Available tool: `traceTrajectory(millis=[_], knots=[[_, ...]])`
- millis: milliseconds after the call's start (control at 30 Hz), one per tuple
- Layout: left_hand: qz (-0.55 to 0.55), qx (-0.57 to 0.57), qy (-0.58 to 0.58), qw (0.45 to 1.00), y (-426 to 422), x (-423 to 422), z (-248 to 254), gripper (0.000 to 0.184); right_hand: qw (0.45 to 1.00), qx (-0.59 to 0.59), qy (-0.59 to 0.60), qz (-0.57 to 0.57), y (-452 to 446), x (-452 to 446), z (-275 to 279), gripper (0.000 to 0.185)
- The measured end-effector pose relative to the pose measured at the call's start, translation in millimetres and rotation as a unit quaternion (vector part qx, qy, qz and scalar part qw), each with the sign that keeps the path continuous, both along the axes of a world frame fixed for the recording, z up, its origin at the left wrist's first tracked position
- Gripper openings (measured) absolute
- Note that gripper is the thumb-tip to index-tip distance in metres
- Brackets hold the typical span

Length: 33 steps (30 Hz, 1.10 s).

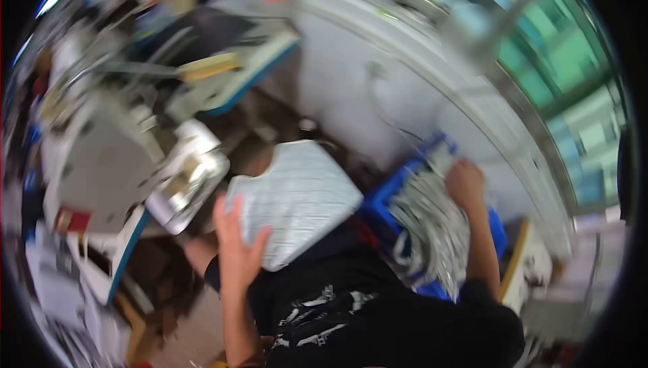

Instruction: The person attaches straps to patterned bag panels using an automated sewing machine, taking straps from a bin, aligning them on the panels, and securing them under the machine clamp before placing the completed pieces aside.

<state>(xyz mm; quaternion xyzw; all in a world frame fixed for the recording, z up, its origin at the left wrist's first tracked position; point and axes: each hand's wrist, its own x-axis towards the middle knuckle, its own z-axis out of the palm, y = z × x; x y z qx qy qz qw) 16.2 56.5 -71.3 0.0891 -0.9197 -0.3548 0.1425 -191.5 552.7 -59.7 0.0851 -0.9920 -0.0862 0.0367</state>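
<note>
A white panel (304, 196) with faint cross lines and a curved notch at its upper left lies over my lap. My left hand (239, 236) rests on the panel's left edge, fingers stretched and thumb apart. To the right, a blue crate (383, 205) holds a heap of pale grey, folded, strip-like pieces (428, 223). Above the far right part of this heap is my right hand (466, 182), its fingers curled closed. Blur hides what, if anything, is between those fingers.
A white machine with a shiny metal plate (189, 182), probably a sewing machine, stands left of the panel on a blue-edged worktop (101, 165). Another blue-edged table (260, 64) bears a yellow item (210, 68). A white wall (337, 58) and windows (553, 51) run behind the crate.
</note>
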Motion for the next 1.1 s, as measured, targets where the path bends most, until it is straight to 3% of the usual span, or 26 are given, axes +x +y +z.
traceTrajectory(millis=[67, 133, 267, 433, 567, 667, 767, 867, 933, 967, 1033, 1100], knots=[[-0.047, 0.016, 0.002, 0.999, 4.0, -0.9, 4.8, 0.073, 0.987, -0.144, -0.033, 0.057, 13.3, 8.2, 12.1, 0.025], [-0.009, 0.160, -0.018, 0.987, 7.5, 0.1, 4.1, 0.071, 0.963, -0.260, -0.050, -0.057, 14.1, 13.1, 23.7, 0.031], [-0.041, 0.121, -0.019, 0.992, 9.4, 0.2, -3.0, 0.070, 0.994, -0.112, -0.012, 0.011, 21.3, 29.6, 21.9, 0.035], [-0.039, 0.109, -0.035, 0.993, 13.7, -3.2, 8.2, 0.070, 0.985, -0.135, 0.088, 0.056, -17.8, 36.3, 23.6, 0.037], [-0.049, 0.078, -0.024, 0.996, 13.7, -4.8, 17.0, 0.069, 0.995, -0.030, 0.002, 0.092, -6.6, 21.0, -4.0, 0.035], [-0.066, 0.062, -0.012, 0.996, 10.2, -2.4, 20.4, 0.069, 0.986, -0.075, -0.135, -0.066, -6.0, -0.4, -0.9, 0.031], [-0.069, 0.070, -0.030, 0.995, 10.1, 0.7, 15.2, 0.070, 0.993, -0.042, -0.108, 0.018, -18.7, 16.1, 19.5, 0.020], [-0.057, 0.018, -0.036, 0.998, 7.1, 8.4, 18.8, 0.070, 0.996, 0.004, -0.089, 0.033, -0.4, 17.8, -29.0, 0.023], [-0.058, 0.080, -0.037, 0.994, 5.9, 14.6, 16.0, 0.072, 0.996, 0.026, -0.064, 0.053, 6.2, 12.5, -40.4, 0.018], [-0.012, 0.071, -0.027, 0.997, 1.8, 19.7, 19.1, 0.072, 0.997, 0.005, -0.055, 0.052, 4.4, 9.0, -32.9, 0.015], [-0.075, 0.120, -0.044, 0.989, -2.7, 22.5, 25.3, 0.071, 0.999, -0.031, -0.013, 0.042, 15.7, -15.7, -14.6, 0.023], [-0.070, 0.111, -0.022, 0.991, -4.7, 19.4, 29.1, 0.071, 0.946, -0.300, 0.053, 0.109, 1.6, -48.5, 32.0, 0.033]])
